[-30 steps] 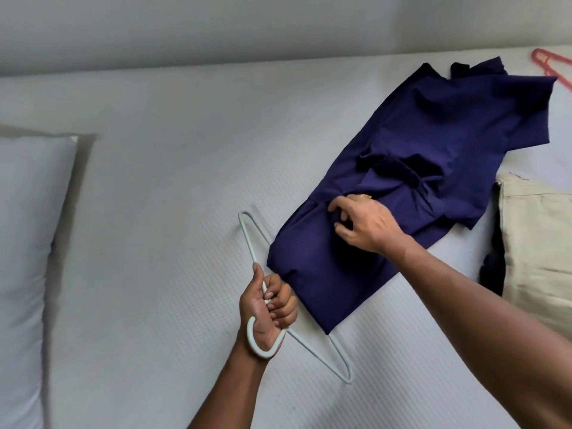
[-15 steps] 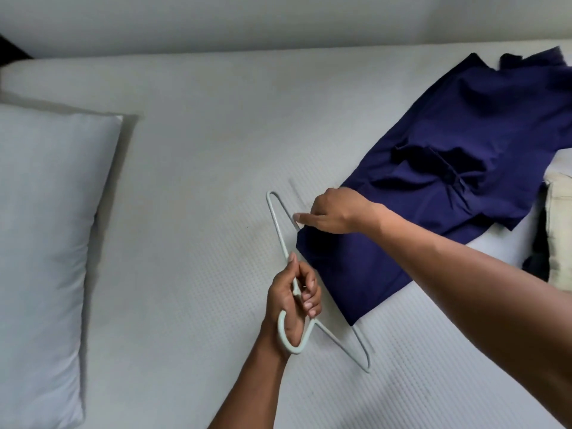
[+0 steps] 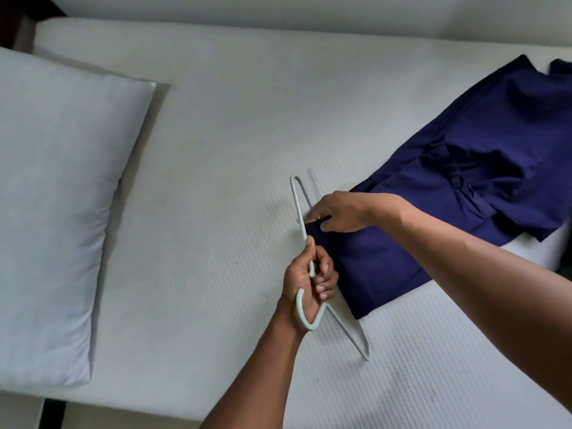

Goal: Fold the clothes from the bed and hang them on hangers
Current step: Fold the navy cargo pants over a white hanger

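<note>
A folded navy blue garment (image 3: 464,187) lies slantwise across the right half of the white bed (image 3: 235,125). A pale green hanger (image 3: 296,199) lies flat at the garment's near left end, with part of its frame under the cloth. My left hand (image 3: 311,280) grips the hanger at the neck, just above the hook. My right hand (image 3: 337,212) pinches the garment's left edge beside the hanger's upper arm.
A white pillow (image 3: 58,212) fills the left part of the bed. The bed's near edge (image 3: 130,407) runs along the bottom left, with a dark gap below it. A dark item (image 3: 561,66) peeks out at the far right behind the garment.
My right hand slid from the middle of the garment to its left edge at the hanger. The view swung left, so the beige clothes and red hanger left the frame.
</note>
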Tool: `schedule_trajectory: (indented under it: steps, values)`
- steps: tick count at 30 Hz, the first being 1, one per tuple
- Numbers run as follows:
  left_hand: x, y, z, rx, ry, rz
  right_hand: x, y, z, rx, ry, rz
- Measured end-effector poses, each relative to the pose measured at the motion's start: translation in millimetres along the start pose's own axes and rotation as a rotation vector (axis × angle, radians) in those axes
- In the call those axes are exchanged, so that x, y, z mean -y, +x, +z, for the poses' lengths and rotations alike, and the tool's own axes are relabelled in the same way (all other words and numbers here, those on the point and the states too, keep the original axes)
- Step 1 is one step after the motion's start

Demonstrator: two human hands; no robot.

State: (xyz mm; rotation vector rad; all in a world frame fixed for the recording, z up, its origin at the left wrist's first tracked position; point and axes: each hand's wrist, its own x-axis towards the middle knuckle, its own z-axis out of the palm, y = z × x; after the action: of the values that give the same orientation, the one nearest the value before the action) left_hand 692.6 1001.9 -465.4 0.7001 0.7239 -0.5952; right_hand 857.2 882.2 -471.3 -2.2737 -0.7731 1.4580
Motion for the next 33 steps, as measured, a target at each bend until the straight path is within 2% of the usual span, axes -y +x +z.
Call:
schedule_trajectory:
  steps: [3,5,8,10,13,16,19,22,23,26,30,33]
  values:
    - [2,3,-4,0.0,-0.036,0.009,-9,-6,0,-0.342,0.134,-0.094]
    - [4,2,-9,-0.03,-0.049,0.012,-25,-12,3,-0.493,0.172,-0.099]
    - [5,2,-17,-0.108,-0.047,0.007,-54,-32,6,-0.733,0.039,-0.009]
    - [5,2,-21,-0.157,-0.002,-0.001,-78,-52,14,-0.993,0.002,0.103]
    - [2,6,-26,-0.198,0.046,-0.019,-106,-84,52,-1.255,0.261,0.475]
    - [-3,9,-31,-0.204,0.062,-0.013,-115,-106,109,-1.258,0.636,0.89]
    - [-9,6,-28,-0.215,0.092,-0.008,-117,-108,146,-1.265,0.926,1.053]
    - [-6,4,-17,-0.236,0.098,-0.016,-113,-109,148,-1.255,1.25,0.927]
    - [-5,4,-13,-0.249,0.1,-0.015,-115,-111,149,-1.232,1.281,0.863]
    - [1,8,-1,-0.291,0.089,0.011,-126,-123,147,-1.339,1.236,0.916]
    - [3,8,6,-0.355,0.106,-0.019,-128,-134,141,-1.181,1.215,0.908]
    - [-12,11,5,-0.425,0.188,-0.075,-135,-144,124,-1.188,1.249,0.877]
